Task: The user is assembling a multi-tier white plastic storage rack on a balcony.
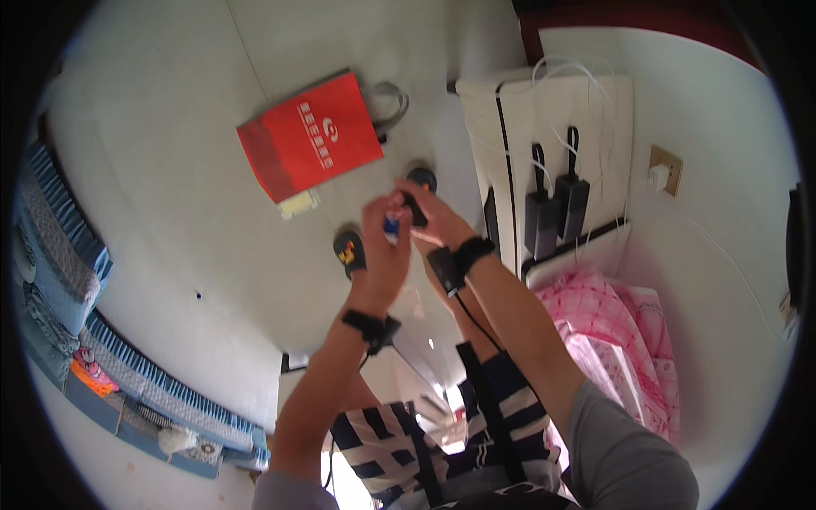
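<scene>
Nearest first: your lap, at six o'clock, in black-and-white striped shorts (399,442), with both forearms rising from there toward the middle of the view. Each wrist carries a dark band, a thin cable trailing from it.

Your left hand (384,246) is curled, fingers closed around a small blue object (391,227), of which only a sliver shows between the fingers. Your right hand (432,217) meets it from the three o'clock side, fingertips pinched on a short dark piece (416,211) that touches the blue one. What the two pieces are is too hidden to tell.

Handling, judged from size: light, rigid, small enough to slip, so keep the fingertip pinch close to where the two parts meet. The dark piece seems to run its long axis from about five o'clock up to eleven; the blue one's heading cannot be read.

Just past the hands, two dark slippers (349,252) lie on the pale floor (170,170). Farther, at eleven o'clock, a red paper bag (310,136) lies flat. At two o'clock, a white cabinet (544,102) holds dark chargers on white cords, pink checked fabric (612,314) below it.
</scene>
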A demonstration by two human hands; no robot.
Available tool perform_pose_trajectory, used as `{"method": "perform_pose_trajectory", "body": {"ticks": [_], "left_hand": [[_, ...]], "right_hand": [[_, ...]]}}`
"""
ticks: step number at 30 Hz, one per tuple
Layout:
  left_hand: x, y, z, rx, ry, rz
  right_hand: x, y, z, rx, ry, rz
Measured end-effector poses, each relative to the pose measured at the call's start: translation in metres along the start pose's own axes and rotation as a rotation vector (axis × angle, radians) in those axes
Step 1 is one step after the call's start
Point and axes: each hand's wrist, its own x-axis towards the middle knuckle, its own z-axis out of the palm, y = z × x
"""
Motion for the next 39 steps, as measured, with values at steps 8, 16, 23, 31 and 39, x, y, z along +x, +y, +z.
{"method": "perform_pose_trajectory", "body": {"ticks": [8,16,23,31,39], "left_hand": [[0.095,-0.092,0.014,0.413,-0.305,-0.232],[0.137,-0.187,0.062,0.314,-0.512,-0.611],[0.186,-0.265,0.111,0.757,-0.721,-0.034],[0.163,-0.266,0.092,0.898,-0.885,-0.164],[0.104,-0.129,-0.038,-0.396,-0.458,-0.566]], "right_hand": [[0.004,0.009,-0.077,0.27,0.144,0.088],[0.013,0.012,-0.11,0.231,0.194,0.13],[0.04,0.01,-0.091,-0.14,0.031,0.17],[0.032,0.013,-0.08,-0.325,0.086,0.148],[-0.007,0.016,-0.041,-0.299,0.205,0.061]]}}
